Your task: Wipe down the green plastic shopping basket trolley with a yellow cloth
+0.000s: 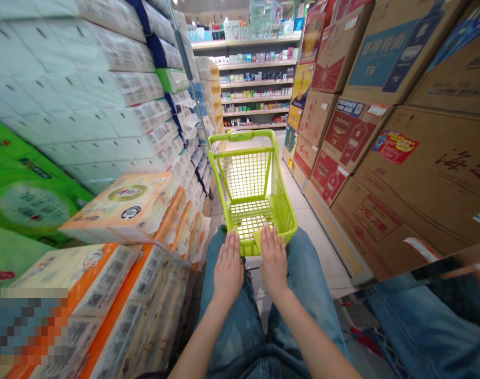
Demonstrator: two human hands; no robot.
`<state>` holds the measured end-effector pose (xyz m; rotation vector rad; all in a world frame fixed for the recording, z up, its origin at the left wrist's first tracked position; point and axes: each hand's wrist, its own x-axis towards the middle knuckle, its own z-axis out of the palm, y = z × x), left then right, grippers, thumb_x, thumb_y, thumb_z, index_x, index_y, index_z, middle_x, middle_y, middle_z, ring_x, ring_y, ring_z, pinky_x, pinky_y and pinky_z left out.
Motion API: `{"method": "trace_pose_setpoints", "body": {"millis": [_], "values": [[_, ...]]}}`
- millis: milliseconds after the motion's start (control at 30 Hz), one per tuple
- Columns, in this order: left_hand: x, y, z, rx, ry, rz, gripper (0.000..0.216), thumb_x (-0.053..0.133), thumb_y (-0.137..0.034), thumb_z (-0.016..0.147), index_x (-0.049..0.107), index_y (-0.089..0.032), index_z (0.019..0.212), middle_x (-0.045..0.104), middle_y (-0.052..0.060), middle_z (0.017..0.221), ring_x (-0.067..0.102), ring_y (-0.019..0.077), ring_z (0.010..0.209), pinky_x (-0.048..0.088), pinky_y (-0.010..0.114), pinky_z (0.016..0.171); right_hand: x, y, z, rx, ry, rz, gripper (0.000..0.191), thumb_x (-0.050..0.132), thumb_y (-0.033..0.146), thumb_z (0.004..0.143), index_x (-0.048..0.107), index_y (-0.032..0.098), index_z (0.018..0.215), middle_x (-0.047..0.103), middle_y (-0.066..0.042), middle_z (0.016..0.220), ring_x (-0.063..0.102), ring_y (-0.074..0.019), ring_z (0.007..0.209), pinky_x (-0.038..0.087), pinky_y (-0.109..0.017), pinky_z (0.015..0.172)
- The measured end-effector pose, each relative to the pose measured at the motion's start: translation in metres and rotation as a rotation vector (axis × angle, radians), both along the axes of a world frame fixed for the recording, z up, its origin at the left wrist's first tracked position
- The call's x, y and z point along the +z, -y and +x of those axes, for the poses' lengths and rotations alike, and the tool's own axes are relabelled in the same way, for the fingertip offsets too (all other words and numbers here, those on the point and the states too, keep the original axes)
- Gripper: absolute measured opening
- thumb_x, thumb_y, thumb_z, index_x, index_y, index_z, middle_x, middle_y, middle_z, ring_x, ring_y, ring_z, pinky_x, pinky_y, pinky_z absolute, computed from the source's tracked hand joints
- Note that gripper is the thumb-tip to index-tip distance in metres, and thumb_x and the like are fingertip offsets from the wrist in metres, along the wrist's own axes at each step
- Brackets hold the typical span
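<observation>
A lime-green plastic shopping basket (283,202) with mesh walls stands in front of my knees, its handle raised at the far end. Nothing shows inside it. My left hand (229,266) lies flat by the near left corner, fingers stretched out and close to the rim. On the near right side, my right hand (273,260) has its fingers straight and laid over the rim. A small yellow-green flat patch (258,239) shows beside its fingers; I cannot tell whether it is a loose piece or part of the basket. Neither hand grips anything visible.
Stacked tissue packs (117,202) line the left side. Cardboard cartons (429,173) are piled on the right. Shelves of small boxes (259,81) stand at the aisle's end. A thin pole (183,55) rises by the basket's far left corner. A person's jeans (425,321) show at lower right.
</observation>
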<state>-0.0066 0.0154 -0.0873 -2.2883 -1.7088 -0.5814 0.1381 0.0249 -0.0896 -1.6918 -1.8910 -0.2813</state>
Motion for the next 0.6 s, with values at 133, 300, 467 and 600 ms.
{"method": "trace_pose_setpoints", "body": {"millis": [133, 300, 467, 600], "values": [[0.000, 0.001, 0.003, 0.033, 0.003, 0.005, 0.086, 0.040, -0.005, 0.088, -0.010, -0.012, 0.158, 0.025, 0.017, 0.163, 0.021, 0.0250, 0.152, 0.033, 0.046, 0.120, 0.003, 0.006, -0.039, 0.128, 0.021, -0.015, 0.068, 0.038, 0.001, 0.085, 0.036, 0.009, 0.152, 0.037, -0.011, 0.159, 0.029, -0.0246, 0.150, 0.028, -0.044, 0.119], [0.000, 0.002, 0.002, 0.005, 0.042, -0.013, 0.087, 0.045, -0.009, 0.089, -0.008, -0.010, 0.158, 0.024, 0.019, 0.163, 0.019, 0.0268, 0.153, 0.032, 0.046, 0.120, 0.006, 0.004, 0.002, 0.175, 0.094, -0.043, 0.067, 0.035, 0.000, 0.087, 0.036, 0.014, 0.152, 0.040, -0.010, 0.158, 0.032, -0.0231, 0.148, 0.016, -0.053, 0.122], [0.000, 0.003, 0.002, -0.024, 0.051, -0.021, 0.087, 0.045, -0.008, 0.087, -0.006, -0.012, 0.158, 0.025, 0.017, 0.163, 0.020, 0.0265, 0.152, 0.031, 0.045, 0.120, 0.008, -0.003, 0.076, 0.027, 0.112, -0.057, 0.076, 0.036, -0.005, 0.079, 0.036, 0.015, 0.152, 0.042, -0.010, 0.157, 0.035, -0.0230, 0.147, 0.013, -0.057, 0.122], [0.002, 0.004, 0.005, -0.020, 0.075, -0.023, 0.089, 0.046, -0.008, 0.086, -0.007, -0.011, 0.158, 0.024, 0.017, 0.164, 0.019, 0.0264, 0.153, 0.031, 0.045, 0.121, 0.010, -0.006, 0.089, -0.087, 0.108, -0.079, 0.079, 0.037, -0.004, 0.076, 0.036, 0.015, 0.152, 0.043, -0.011, 0.156, 0.036, -0.0232, 0.146, 0.022, -0.055, 0.120]]}}
